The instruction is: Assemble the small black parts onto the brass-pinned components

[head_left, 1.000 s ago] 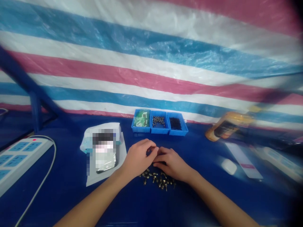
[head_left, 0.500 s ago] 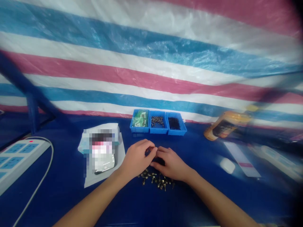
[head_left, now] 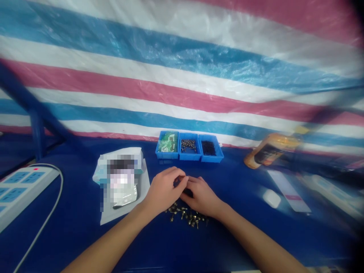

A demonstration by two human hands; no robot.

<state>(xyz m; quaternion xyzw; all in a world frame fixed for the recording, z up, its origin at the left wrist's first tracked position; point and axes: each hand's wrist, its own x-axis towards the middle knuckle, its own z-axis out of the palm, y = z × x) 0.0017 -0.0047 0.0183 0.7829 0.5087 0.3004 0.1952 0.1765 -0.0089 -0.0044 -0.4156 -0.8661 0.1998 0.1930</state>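
Fingertips meeting, my left hand (head_left: 169, 188) and my right hand (head_left: 201, 196) are held together over the blue table. Both are closed in a pinch, and whatever lies between the fingers is too small and too covered to make out. Just below them on the table lies a loose pile of small brass-coloured metal pieces (head_left: 193, 218), partly hidden by the hands. Beyond the hands stand three blue bins in a row: a left bin (head_left: 167, 155) with green packets, a middle bin (head_left: 189, 156) with small metal parts, and a right bin (head_left: 212, 159) with dark small parts.
At left are a white power strip (head_left: 31, 189) with a cable and a white package (head_left: 99, 167) on paper, partly pixelated. To the right lie an amber bottle (head_left: 267, 151), a small white case (head_left: 272, 198) and a pale flat strip (head_left: 288, 191). Striped sheeting (head_left: 182, 76) hangs behind.
My right hand has drawn slightly left and closer to the left hand, its fingers more tucked in. The pile and bins stay as they were.
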